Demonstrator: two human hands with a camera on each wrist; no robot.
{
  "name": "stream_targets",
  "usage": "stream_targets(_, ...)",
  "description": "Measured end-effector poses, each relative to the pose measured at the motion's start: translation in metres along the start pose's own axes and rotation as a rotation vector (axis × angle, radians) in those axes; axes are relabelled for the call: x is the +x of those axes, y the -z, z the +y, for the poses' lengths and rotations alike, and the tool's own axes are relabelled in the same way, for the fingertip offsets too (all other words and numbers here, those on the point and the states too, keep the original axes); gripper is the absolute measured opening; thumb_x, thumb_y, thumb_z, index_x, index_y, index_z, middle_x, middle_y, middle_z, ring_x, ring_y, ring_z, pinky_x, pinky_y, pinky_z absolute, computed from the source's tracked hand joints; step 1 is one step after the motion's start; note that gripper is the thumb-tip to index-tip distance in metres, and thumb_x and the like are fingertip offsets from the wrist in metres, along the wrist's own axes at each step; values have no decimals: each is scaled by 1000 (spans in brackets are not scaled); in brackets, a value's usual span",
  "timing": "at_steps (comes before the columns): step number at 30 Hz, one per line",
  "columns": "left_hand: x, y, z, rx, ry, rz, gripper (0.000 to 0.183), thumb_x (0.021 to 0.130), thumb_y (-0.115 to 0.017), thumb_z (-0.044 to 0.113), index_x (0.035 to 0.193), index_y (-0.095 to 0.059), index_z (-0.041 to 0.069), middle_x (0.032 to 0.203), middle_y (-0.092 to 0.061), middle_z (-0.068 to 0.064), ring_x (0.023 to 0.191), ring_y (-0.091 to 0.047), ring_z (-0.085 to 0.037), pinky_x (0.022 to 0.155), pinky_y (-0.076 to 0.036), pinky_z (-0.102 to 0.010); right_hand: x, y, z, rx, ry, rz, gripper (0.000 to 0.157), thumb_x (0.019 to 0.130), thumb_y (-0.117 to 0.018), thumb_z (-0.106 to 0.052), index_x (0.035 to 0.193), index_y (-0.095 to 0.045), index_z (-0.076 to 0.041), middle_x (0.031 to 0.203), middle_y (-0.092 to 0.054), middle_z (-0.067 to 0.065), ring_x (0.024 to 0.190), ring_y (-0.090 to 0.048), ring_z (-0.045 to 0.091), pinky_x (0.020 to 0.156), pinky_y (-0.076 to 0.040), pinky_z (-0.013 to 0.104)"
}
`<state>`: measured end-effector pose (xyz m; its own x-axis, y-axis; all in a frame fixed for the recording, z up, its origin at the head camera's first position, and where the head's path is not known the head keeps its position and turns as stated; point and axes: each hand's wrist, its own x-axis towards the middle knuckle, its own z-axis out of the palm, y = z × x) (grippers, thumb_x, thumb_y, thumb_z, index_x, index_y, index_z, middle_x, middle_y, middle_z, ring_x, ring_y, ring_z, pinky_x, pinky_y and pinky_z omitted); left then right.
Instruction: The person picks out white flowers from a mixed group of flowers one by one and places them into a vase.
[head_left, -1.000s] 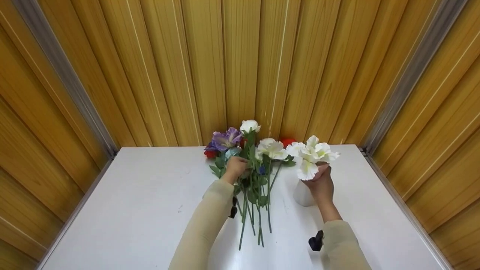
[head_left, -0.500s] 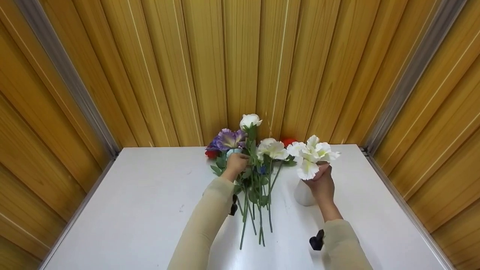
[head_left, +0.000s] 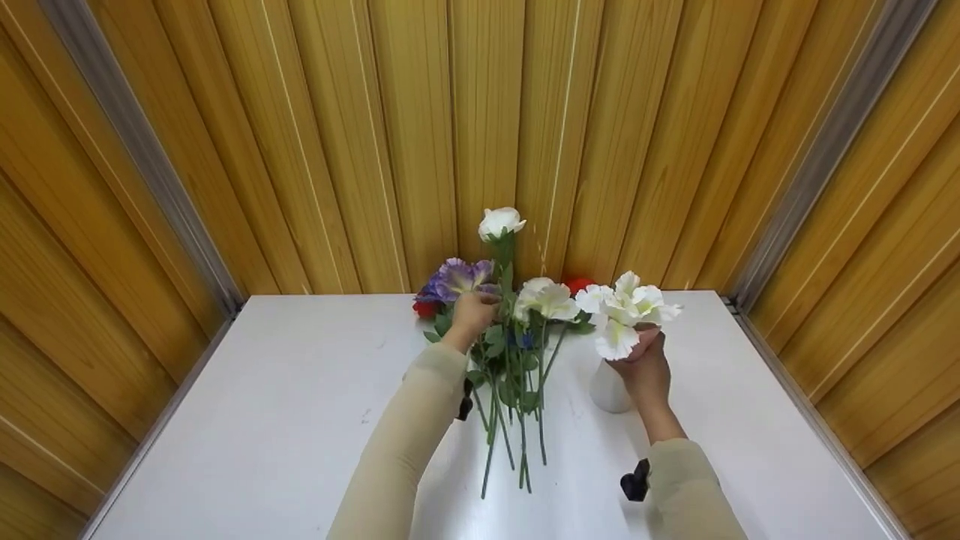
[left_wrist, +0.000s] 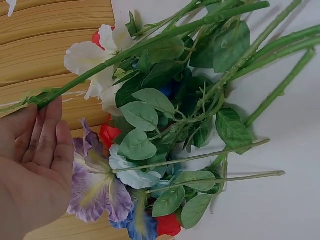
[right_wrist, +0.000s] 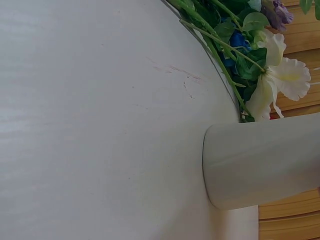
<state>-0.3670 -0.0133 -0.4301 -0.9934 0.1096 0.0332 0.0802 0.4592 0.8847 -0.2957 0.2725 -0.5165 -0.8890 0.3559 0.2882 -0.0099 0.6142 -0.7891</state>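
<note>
While the right hand (head_left: 642,366) grips: smooth white vase (right_wrist: 260,162)
Left hand (head_left: 474,315): pinches thin green stem (left_wrist: 150,45) under round white flower (head_left: 501,223)
Flower: likely getting picked; next probably needs gentle lifting

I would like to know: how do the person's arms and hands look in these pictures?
The left sleeve and right sleeve are long, plain and pale beige. The left hand and right hand wear no gloves. Beside each sleeve shows a small black device.
</note>
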Motion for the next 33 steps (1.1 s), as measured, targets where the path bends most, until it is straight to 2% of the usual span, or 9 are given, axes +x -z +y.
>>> stream_targets(4, 6, 6, 2, -39, -28, -16, 27, 100, -60, 7, 122, -74, 0, 131, -71, -17, 116, -69, -29, 94, -58, -38, 1, -2, -1, 4, -5, -8, 83, 81, -81, -20, 140, -29, 8, 138, -54, 39, 128, -55, 54, 108, -43, 62)
stream_targets(5, 10, 7, 1, -47, -55, -12, 25, 99, -61, 7, 119, -75, 1, 126, -73, -15, 108, -71, -25, 88, -59, -34, 1, -2, -2, 8, -5, -10, 83, 82, -80, -19, 140, -29, 8, 138, -54, 38, 128, -55, 54, 108, -43, 62)
stream_targets(8, 12, 10, 6, -54, -47, -16, 24, 100, -61, 7, 118, -75, 2, 119, -76, -15, 96, -72, -22, 84, -59, -32, 1, -4, -2, 18, -5, -17, 83, 82, -80, -20, 141, -28, 7, 139, -54, 38, 129, -54, 54, 109, -43, 61)
stream_targets(11, 9, 13, 15, -60, -46, -16, 24, 100, -61, 6, 118, -75, 1, 119, -76, -17, 99, -73, -24, 88, -60, -34, 2, -5, -2, 19, 1, -22, 84, 83, -80, -20, 142, -27, 8, 140, -52, 38, 131, -53, 54, 110, -42, 61)
stream_targets(13, 5, 16, 25, -57, -28, -22, 25, 101, -59, 5, 121, -74, -1, 125, -73, -19, 108, -72, -28, 95, -59, -37, 2, -5, -1, 19, 6, -19, 84, 83, -80, -20, 142, -27, 9, 140, -52, 38, 131, -52, 54, 111, -42, 61)
stream_targets(19, 0, 22, 43, -6, -94, -4, 27, 101, -60, 6, 123, -72, -3, 126, -72, -21, 109, -73, -33, 92, -61, -36, 3, -6, -1, 13, 18, -12, 81, 83, -80, -17, 139, -28, 10, 139, -53, 38, 130, -53, 54, 110, -42, 61)
stream_targets(27, 2, 30, 66, -16, -108, -21, 28, 101, -60, 7, 126, -71, -1, 130, -71, -18, 120, -69, -30, 102, -57, -38, 5, -1, -1, -4, -6, -40, 83, 85, -79, -18, 142, -24, 12, 145, -47, 40, 135, -49, 54, 113, -40, 61)
stream_targets(33, 2, 35, 88, -56, -128, -18, 28, 101, -60, 7, 125, -71, -1, 128, -72, -18, 116, -71, -30, 100, -58, -38, 8, 1, 2, -3, -19, -60, 85, 86, -78, -19, 143, -23, 12, 145, -46, 41, 135, -47, 55, 113, -39, 62)
